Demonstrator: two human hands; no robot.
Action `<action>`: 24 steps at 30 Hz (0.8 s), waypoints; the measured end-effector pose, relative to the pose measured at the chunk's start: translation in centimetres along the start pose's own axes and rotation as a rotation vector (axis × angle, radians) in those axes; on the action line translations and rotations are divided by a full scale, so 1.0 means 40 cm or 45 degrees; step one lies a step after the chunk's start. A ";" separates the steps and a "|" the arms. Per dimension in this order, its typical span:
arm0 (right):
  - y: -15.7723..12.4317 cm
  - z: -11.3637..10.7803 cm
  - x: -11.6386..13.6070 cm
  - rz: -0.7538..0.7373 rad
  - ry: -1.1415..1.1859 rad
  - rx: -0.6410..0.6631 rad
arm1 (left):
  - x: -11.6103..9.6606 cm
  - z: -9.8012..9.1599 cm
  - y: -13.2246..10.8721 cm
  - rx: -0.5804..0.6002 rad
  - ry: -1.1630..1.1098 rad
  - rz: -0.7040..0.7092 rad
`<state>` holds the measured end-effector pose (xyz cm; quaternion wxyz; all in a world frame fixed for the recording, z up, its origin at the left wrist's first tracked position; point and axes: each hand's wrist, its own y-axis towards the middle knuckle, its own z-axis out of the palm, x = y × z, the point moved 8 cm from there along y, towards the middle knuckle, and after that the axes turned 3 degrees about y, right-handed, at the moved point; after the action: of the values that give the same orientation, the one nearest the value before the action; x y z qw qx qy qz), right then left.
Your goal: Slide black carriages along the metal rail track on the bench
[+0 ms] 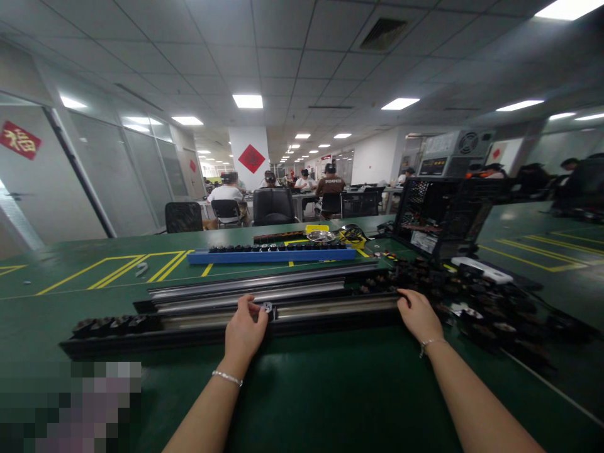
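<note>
A long black rail tray point(330, 322) with a metallic channel lies across the green table in front of me. Several black parts point(116, 325) sit in a row at its left end. Near its middle my left hand point(245, 324) is closed, thumb and fingers pinching a small round silver-grey part point(267, 307) over the channel. At the tray's right end my right hand point(415, 309) is closed, with its fingertips at the tray's edge; whatever it grips is hidden.
Behind are more metallic rails point(255, 294) and a blue tray point(274, 255) holding black parts. A heap of black parts point(491, 308) lies right, below an open computer case point(429, 217). A yellow item point(352, 236) and cables lie farther back. People sit beyond the table.
</note>
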<state>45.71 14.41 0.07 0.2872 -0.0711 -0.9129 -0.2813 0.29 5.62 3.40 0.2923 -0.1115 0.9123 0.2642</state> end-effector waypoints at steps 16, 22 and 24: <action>0.004 0.003 0.000 0.001 0.029 0.030 | -0.021 0.019 -0.004 0.082 0.116 0.163; 0.007 0.007 -0.004 -0.044 0.018 0.004 | -0.021 0.017 -0.003 0.109 0.144 0.158; 0.008 0.009 -0.004 -0.058 0.017 -0.002 | -0.026 0.017 -0.004 0.121 0.159 0.171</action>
<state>45.77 14.88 -0.12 0.2866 -0.0485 -0.9121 -0.2890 1.49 5.91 3.48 0.2216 -0.0522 0.9457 0.2322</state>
